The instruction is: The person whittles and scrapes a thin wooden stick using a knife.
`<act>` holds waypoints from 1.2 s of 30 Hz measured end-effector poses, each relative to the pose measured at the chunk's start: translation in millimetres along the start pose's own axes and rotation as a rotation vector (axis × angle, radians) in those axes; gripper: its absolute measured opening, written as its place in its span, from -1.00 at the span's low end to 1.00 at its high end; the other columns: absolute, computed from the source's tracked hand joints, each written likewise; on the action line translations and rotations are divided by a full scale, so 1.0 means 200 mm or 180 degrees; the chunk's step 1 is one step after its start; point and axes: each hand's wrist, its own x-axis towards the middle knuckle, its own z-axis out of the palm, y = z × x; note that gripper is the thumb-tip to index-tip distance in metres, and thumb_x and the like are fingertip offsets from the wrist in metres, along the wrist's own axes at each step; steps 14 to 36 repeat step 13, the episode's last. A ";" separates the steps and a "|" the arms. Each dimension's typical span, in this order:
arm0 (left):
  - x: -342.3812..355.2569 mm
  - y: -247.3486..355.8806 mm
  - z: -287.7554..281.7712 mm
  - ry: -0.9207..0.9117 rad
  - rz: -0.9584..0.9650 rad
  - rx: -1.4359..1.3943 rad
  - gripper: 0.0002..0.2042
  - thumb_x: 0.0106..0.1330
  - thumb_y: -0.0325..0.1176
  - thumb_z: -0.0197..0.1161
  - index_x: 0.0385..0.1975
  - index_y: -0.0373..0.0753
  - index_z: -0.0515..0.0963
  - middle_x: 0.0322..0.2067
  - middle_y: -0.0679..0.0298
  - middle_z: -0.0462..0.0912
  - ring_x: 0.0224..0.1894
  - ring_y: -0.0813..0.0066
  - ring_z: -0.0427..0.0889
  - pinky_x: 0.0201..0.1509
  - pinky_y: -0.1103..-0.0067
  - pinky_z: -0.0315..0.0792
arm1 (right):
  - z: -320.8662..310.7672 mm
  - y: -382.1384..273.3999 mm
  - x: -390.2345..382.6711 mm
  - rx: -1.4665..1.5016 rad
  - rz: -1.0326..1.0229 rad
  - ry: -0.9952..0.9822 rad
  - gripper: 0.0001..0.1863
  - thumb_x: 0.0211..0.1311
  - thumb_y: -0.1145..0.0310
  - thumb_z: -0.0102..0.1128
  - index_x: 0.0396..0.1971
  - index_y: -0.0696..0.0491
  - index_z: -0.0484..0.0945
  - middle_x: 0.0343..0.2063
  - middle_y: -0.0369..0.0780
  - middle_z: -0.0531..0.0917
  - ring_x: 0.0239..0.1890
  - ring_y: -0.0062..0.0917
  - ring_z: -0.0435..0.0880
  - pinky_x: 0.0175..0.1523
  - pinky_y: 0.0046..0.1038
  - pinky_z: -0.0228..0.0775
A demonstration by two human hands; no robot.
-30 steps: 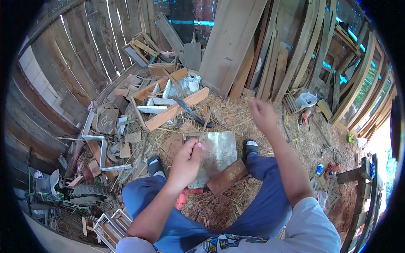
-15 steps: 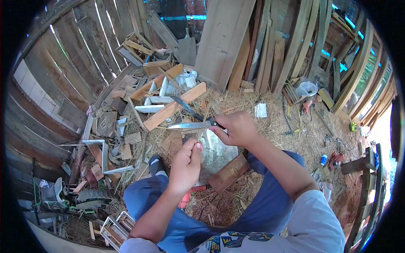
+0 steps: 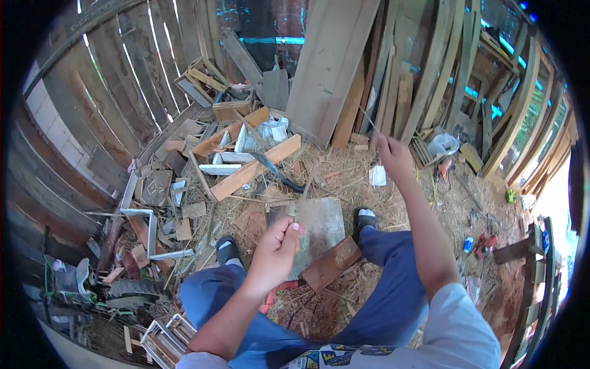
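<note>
While raised—right hand (image 3: 393, 157), thin blade (image 3: 367, 118).

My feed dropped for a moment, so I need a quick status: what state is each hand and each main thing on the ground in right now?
Left hand: fingers pinched on a thin stick, over the metal sheet.
Right hand: raised, gripping a thin strip that points up and left.
Metal sheet: flat on the straw between the feet.
Brown wood block: lying on the sheet's near edge.
Curved blade: lying on the ground, unheld.
Wide plank: leaning upright against the wall.
</note>
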 end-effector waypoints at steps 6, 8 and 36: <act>0.03 0.05 -0.07 0.0108 -0.0316 -0.0223 -0.76 0.66 -0.27 -0.08 -0.25 -0.20 0.46 -0.61 0.51 0.30 -0.63 0.79 0.18 -0.56 0.69 0.07 | 0.07 -0.48 -0.32 0.0591 -0.1134 -0.0700 -0.60 0.38 0.02 0.21 -0.50 0.05 0.57 -0.64 -0.06 0.60 -0.55 -0.04 0.63 -0.42 -0.12 0.45; 0.04 0.05 -0.06 0.0134 -0.0330 -0.0216 -0.76 0.65 -0.29 -0.07 -0.25 -0.22 0.47 -0.59 0.50 0.33 -0.55 0.77 0.24 -0.46 0.68 0.17 | 0.06 -0.57 -0.37 0.0577 -0.1456 -0.0800 -0.58 0.36 0.02 0.24 -0.55 0.05 0.54 -0.67 -0.09 0.58 -0.59 -0.07 0.62 -0.46 -0.14 0.43; 0.06 -0.01 -0.03 0.0182 0.0233 0.0250 -0.78 0.65 -0.27 -0.05 -0.23 -0.20 0.46 -0.64 0.50 0.28 -0.62 0.75 0.22 -0.53 0.69 0.11 | 0.05 -0.61 -0.38 0.0260 -0.2133 -0.0879 -0.59 0.30 0.05 0.32 -0.55 0.07 0.50 -0.67 -0.09 0.55 -0.60 -0.13 0.61 -0.49 -0.15 0.39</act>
